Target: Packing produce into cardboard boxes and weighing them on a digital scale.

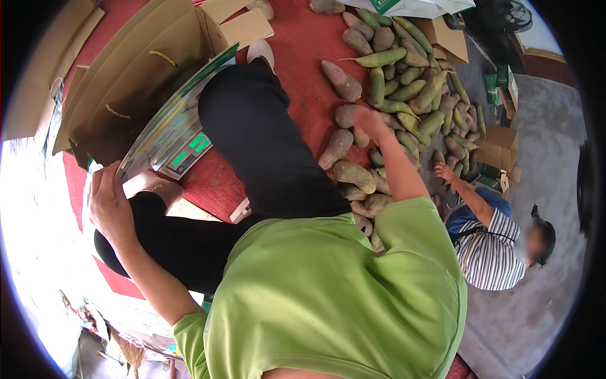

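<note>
At the left, my left hand (112, 205) has its fingers bent over the near rim of an open cardboard box (142, 95). The box has a green and pale printed side and yellow cord handles; its inside is mostly hidden. It stands by a scale (187, 155) with lit green displays, partly covered. My right hand (371, 123) reaches into the heap and closes round a pinkish-brown root vegetable (346, 115); its fingertips are partly hidden. Beside it lie green radishes (382, 58) and more pinkish-brown roots (336, 148).
A red mat (303, 76) lies under the heap. To the right, a person (495, 243) in a striped shirt reaches to the heap's far side. Cardboard boxes (499, 146) stand beyond it. A broom (131, 352) is at the lower left.
</note>
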Demonstrator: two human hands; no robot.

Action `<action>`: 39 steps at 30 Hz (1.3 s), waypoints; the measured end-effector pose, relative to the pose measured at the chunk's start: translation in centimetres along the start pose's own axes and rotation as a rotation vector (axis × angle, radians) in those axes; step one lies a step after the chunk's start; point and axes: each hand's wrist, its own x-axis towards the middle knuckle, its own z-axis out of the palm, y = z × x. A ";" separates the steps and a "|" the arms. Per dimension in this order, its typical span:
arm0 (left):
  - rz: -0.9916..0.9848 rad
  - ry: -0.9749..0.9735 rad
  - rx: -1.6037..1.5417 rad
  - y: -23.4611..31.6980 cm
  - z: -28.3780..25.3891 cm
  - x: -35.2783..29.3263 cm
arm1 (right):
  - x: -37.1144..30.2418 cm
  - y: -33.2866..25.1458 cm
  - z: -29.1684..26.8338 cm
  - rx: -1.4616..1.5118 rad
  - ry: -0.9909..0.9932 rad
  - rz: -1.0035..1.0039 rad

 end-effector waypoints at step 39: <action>0.046 0.105 0.117 0.3 -1.1 0.2 | 3.7 -13.5 5.1 0.681 0.184 0.856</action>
